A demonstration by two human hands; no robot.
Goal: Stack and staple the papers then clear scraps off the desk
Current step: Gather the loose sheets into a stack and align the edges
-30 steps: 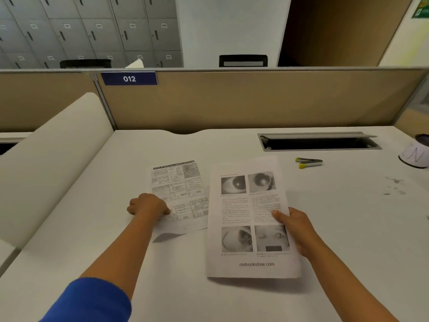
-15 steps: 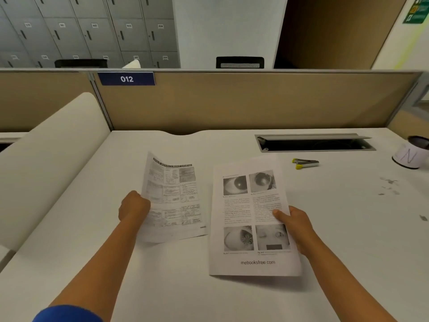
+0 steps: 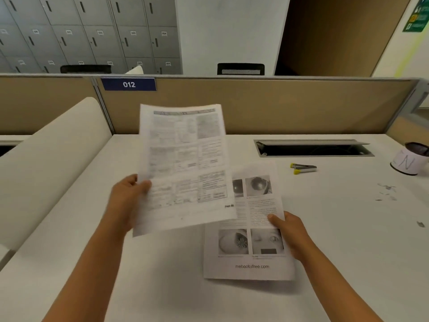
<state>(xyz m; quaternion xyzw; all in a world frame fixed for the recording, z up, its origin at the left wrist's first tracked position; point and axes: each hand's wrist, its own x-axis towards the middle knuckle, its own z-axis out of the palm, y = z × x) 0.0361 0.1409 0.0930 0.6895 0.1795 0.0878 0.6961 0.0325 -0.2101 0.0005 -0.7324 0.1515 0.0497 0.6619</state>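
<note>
We note the L hand [image 3: 126, 201] pinching the table sheet [image 3: 183, 163] by its lower-left edge, sheet raised off the desk [image 3: 162, 287], blurred, its lower-right corner overlapping the photo sheet [image 3: 250, 263] at approx. 4 o'clock. The photo sheet lies flat; the R hand [image 3: 290, 233] grips its right edge, thumb on top. Stapler [image 3: 303, 168] sits at 1 o'clock from the R hand, well apart. Scraps [image 3: 386, 192] at 2 o'clock, near a cup [image 3: 408, 161].
</note>
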